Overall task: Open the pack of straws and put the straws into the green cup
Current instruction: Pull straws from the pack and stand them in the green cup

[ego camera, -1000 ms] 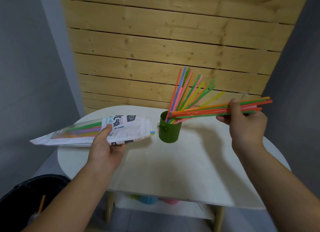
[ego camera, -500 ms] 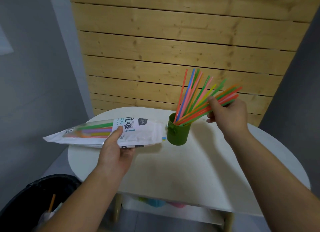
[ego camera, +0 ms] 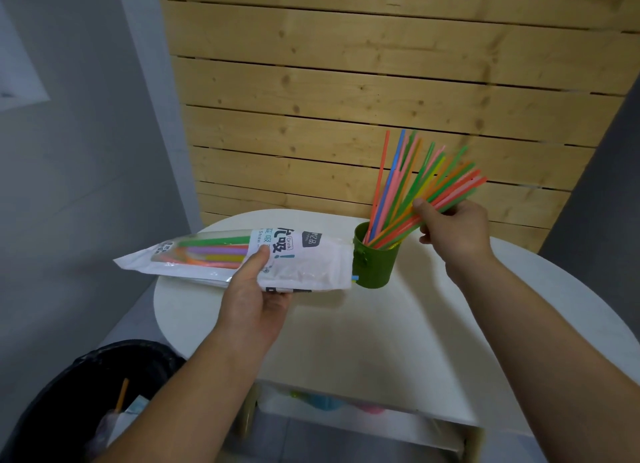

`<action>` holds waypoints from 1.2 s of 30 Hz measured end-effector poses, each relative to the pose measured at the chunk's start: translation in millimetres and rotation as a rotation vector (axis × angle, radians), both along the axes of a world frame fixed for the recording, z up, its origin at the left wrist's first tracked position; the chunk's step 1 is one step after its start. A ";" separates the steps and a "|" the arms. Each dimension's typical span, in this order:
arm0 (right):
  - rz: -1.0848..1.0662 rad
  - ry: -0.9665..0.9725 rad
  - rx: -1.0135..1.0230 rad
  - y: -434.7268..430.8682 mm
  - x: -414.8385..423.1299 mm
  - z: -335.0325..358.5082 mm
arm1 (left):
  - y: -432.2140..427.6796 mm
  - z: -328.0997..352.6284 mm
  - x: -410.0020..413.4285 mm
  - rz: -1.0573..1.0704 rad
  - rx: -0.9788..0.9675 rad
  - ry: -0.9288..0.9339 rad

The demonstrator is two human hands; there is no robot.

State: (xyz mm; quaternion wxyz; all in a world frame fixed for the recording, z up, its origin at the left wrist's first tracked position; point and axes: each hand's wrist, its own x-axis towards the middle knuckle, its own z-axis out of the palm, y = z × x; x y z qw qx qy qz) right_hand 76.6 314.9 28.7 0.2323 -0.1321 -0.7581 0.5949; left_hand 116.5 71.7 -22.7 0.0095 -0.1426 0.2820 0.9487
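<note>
A green cup (ego camera: 375, 267) stands on the round white table (ego camera: 398, 341), with several coloured straws (ego camera: 398, 182) fanning out of it. My right hand (ego camera: 453, 230) is closed around a bundle of straws whose lower ends sit in the cup and whose tops lean right. My left hand (ego camera: 254, 296) grips the white straw pack (ego camera: 235, 260), held flat just left of the cup, its open end touching the cup. More straws show through the pack's clear window.
A black bin (ego camera: 79, 400) with a liner and an orange straw stands at the lower left, beside the table. A wooden slat wall (ego camera: 346, 99) rises behind the table. A lower shelf (ego camera: 346, 414) under the table holds coloured items.
My right hand has swung its bundle of straws from nearly level to steeply tilted, with the lower ends now in the cup. The pack stays in my left hand.
</note>
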 end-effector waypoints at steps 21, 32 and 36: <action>0.269 -0.432 -0.859 -48.9 74.6 -27.5 | 16.0 24.3 13.5 -0.065 -0.194 0.145; 0.166 -0.251 -0.864 -67.2 72.6 -24.7 | 22.3 21.8 17.0 -0.075 -0.217 0.122; 0.198 -0.245 -0.575 -61.7 65.9 -27.8 | 15.5 19.9 12.9 -0.075 -0.157 0.083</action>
